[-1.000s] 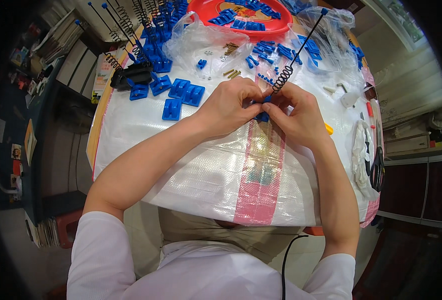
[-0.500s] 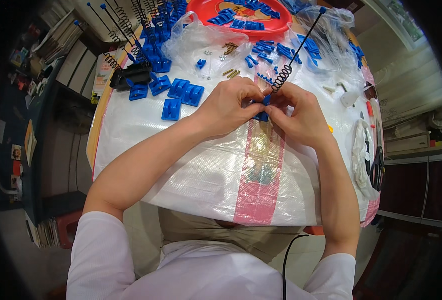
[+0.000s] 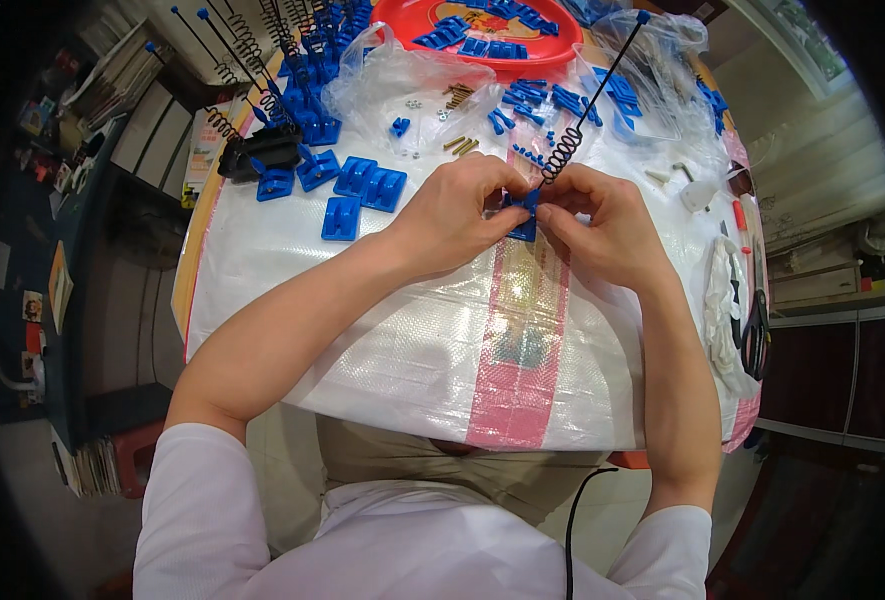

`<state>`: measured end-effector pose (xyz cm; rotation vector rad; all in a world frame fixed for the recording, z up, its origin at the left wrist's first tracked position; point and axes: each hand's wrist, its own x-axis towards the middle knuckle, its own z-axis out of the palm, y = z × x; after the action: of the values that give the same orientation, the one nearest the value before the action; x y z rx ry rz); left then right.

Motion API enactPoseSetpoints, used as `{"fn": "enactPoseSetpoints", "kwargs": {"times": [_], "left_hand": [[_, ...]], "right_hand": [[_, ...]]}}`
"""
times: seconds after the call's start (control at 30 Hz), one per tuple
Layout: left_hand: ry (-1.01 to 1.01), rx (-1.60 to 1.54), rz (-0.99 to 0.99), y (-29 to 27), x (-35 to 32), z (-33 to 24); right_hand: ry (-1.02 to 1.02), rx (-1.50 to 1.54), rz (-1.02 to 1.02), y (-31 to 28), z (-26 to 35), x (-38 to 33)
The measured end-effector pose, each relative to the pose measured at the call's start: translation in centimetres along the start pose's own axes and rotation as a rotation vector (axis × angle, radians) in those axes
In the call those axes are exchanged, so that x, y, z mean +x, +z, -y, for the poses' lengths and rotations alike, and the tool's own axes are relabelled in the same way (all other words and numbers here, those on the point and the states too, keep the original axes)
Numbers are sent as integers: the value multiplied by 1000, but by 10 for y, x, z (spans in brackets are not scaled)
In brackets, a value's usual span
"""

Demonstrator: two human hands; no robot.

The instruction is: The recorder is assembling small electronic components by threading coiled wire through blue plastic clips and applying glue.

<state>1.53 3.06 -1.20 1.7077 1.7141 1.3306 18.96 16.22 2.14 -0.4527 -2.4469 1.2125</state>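
Between my hands is a small blue plastic base [image 3: 523,231] on the table. From it a black coil-spring rod [image 3: 563,153] leans up to the right, tipped with a blue cap. My left hand [image 3: 465,208] pinches the base from its left side, thumb in front. On the right, my right hand [image 3: 604,222] has thumb and fingertips closed at the blue part by the spring's foot; the fingers partly hide the joint. Just beyond the hands lie brass screws [image 3: 461,146], small blue pegs [image 3: 528,156] and blue clip-like pieces [image 3: 502,122].
Several loose blue bases [image 3: 341,218] lie left, near a crowd of finished-looking spring rods [image 3: 307,95] and a black object [image 3: 262,153]. A red tray [image 3: 570,50] with blue parts stands at the back. Scissors [image 3: 755,338] and a white bottle [image 3: 697,196] are at right.
My right thumb and fingers have drawn slightly right, uncovering more of the blue base. The spring rod has shifted a little left; my left hand keeps its hold.
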Motion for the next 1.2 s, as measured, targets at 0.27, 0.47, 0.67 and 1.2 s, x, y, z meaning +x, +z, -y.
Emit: {"fn": "enactPoseSetpoints", "kwargs": {"times": [0.27, 0.47, 0.67, 1.2], "left_hand": [[147, 141, -25, 0, -1, 0], [209, 209, -35, 0, -1, 0], [287, 241, -64, 1, -1, 6], [310, 262, -51, 2, 0, 5]], "right_hand": [[-3, 21, -12, 1, -5, 0], [-15, 18, -22, 2, -6, 0], [-15, -2, -24, 3, -5, 1], [3, -8, -14, 2, -3, 1]]}}
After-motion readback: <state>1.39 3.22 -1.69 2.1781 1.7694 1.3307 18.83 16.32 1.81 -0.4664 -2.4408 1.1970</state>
